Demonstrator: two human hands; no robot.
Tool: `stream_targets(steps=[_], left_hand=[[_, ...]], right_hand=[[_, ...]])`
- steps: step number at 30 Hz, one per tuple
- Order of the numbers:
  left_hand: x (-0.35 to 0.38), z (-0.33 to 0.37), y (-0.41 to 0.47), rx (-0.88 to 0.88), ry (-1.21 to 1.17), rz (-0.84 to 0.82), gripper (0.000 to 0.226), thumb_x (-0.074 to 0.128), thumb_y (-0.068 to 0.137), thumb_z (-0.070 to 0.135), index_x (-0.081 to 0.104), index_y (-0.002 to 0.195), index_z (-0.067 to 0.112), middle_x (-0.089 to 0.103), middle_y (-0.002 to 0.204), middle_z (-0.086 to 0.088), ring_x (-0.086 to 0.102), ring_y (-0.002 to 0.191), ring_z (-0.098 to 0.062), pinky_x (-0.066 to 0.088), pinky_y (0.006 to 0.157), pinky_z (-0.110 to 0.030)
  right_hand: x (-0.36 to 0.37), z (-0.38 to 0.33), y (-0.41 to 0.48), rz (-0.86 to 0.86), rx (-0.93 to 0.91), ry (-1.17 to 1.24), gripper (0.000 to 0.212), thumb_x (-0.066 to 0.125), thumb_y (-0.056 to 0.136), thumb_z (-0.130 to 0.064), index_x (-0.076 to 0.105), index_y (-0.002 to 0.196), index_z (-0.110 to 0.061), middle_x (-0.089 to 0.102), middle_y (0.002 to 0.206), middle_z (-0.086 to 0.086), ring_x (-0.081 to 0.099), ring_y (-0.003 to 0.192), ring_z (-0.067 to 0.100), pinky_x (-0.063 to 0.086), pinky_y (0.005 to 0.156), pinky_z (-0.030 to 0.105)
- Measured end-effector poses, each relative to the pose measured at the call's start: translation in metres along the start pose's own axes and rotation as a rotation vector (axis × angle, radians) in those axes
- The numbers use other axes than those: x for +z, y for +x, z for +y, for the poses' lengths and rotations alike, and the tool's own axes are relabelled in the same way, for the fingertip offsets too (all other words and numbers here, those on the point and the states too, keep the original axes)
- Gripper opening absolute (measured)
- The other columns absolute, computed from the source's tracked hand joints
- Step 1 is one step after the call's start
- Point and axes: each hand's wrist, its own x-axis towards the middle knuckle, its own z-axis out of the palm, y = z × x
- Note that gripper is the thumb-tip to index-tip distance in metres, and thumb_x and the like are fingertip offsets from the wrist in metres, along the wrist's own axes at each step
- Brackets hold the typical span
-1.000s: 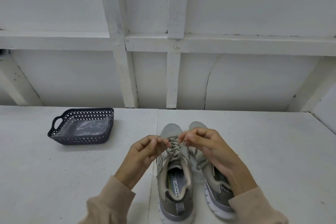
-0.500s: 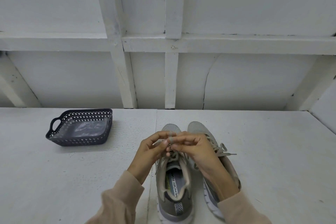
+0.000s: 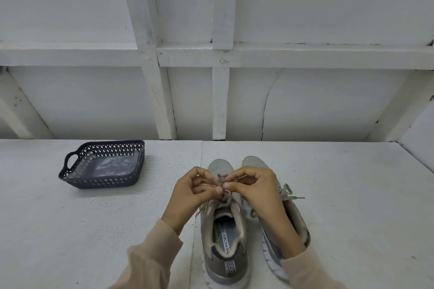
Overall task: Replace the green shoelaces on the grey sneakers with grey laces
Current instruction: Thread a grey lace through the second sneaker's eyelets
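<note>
Two grey sneakers stand side by side on the white table, toes pointing away from me. The left sneaker [image 3: 223, 237] carries a grey lace [image 3: 225, 199], and both hands meet over its top eyelets. My left hand [image 3: 195, 192] pinches one strand of that lace between thumb and fingers. My right hand [image 3: 251, 190] pinches the other strand right beside it, thumbs almost touching. The right sneaker [image 3: 293, 216] lies partly under my right forearm; its grey lace [image 3: 287, 193] is tied in a bow with ends sticking out to the right.
A dark perforated plastic basket [image 3: 70, 171] with a clear plastic bag [image 3: 110, 165] in it sits at the table's left. A white panelled wall [image 3: 305, 105] rises behind the table [image 3: 352, 195]. Beige sleeves cover both forearms.
My hands, apart a second ago with the lace strands pulled to each side, have come together over the left sneaker's tongue. My right arm has shifted, uncovering the right sneaker's bow.
</note>
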Motion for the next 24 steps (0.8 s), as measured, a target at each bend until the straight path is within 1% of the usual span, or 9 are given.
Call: stream_targets(steps=[2,4,6,8,12,14,17,20,24], left_hand=[[0.003,0.001,-0.003,0.074,0.134,0.018,0.028,0.076,0.071,-0.008,0.053,0.081,0.005,0.072,0.084,-0.009,0.071,0.073,-0.02,0.054,0.062,-0.021],[0.004,0.002,-0.007,0.168,0.25,-0.011,0.027,0.077,0.072,-0.006,0.054,0.079,0.007,0.073,0.084,-0.006,0.072,0.077,-0.018,0.055,0.067,-0.022],[0.002,0.002,-0.009,0.29,0.367,-0.044,0.025,0.075,0.074,-0.006,0.056,0.078,0.009,0.072,0.084,-0.002,0.072,0.08,-0.016,0.057,0.072,-0.025],[-0.002,0.003,-0.009,0.4,0.449,-0.058,0.024,0.073,0.076,-0.006,0.057,0.077,0.01,0.072,0.082,0.003,0.071,0.08,-0.013,0.058,0.073,-0.026],[-0.006,0.004,-0.006,0.465,0.45,-0.069,0.027,0.072,0.077,-0.008,0.059,0.078,0.016,0.071,0.081,0.004,0.07,0.078,-0.016,0.058,0.071,-0.033],[-0.007,0.001,-0.006,0.448,0.401,-0.068,0.024,0.071,0.077,-0.008,0.06,0.079,0.013,0.07,0.083,0.002,0.07,0.08,-0.016,0.057,0.074,-0.03],[-0.007,-0.003,-0.006,0.478,0.385,-0.06,0.019,0.074,0.079,0.001,0.063,0.087,0.013,0.068,0.091,0.004,0.068,0.09,-0.017,0.055,0.082,-0.03],[-0.008,-0.009,-0.008,0.652,0.563,-0.023,0.026,0.078,0.077,0.02,0.065,0.099,0.022,0.063,0.106,0.005,0.061,0.105,-0.018,0.049,0.09,-0.027],[-0.005,-0.014,-0.014,0.753,0.552,0.061,0.009,0.076,0.081,0.016,0.073,0.089,0.014,0.068,0.089,0.006,0.067,0.084,-0.013,0.055,0.071,-0.03]], right_hand=[[0.002,0.004,0.001,0.108,-0.031,-0.078,0.024,0.082,0.067,0.005,0.076,0.068,-0.019,0.073,0.068,-0.001,0.07,0.065,0.015,0.055,0.064,0.021],[0.002,0.008,0.002,0.138,-0.055,-0.172,0.026,0.083,0.067,0.001,0.075,0.068,-0.024,0.071,0.065,-0.011,0.065,0.059,0.002,0.048,0.06,0.013],[0.0,0.013,0.003,0.11,-0.065,-0.3,0.025,0.084,0.068,-0.006,0.075,0.068,-0.029,0.07,0.066,-0.015,0.063,0.062,-0.001,0.046,0.061,0.011],[-0.004,0.016,0.005,0.017,-0.048,-0.383,0.015,0.084,0.07,-0.011,0.077,0.073,-0.025,0.069,0.068,-0.011,0.06,0.061,0.0,0.045,0.061,0.014],[-0.014,0.004,0.003,-0.365,0.154,-0.178,0.004,0.072,0.083,-0.005,0.076,0.084,-0.007,0.07,0.066,-0.003,0.055,0.055,-0.001,0.041,0.055,0.013],[-0.016,0.001,0.001,-0.473,0.223,-0.061,0.006,0.068,0.087,-0.006,0.074,0.086,-0.003,0.069,0.069,0.006,0.054,0.058,0.005,0.042,0.056,0.015],[-0.014,0.007,0.001,-0.397,0.302,0.161,0.008,0.064,0.088,-0.003,0.072,0.087,-0.001,0.063,0.071,0.006,0.051,0.061,0.01,0.042,0.058,0.017],[-0.011,0.012,0.002,-0.354,0.339,0.278,0.021,0.057,0.091,0.005,0.074,0.084,-0.005,0.063,0.072,0.01,0.052,0.061,0.012,0.042,0.06,0.02],[-0.01,0.008,0.001,-0.358,0.319,0.223,0.014,0.063,0.088,0.001,0.075,0.086,-0.005,0.064,0.074,0.012,0.055,0.063,0.014,0.046,0.062,0.021]])
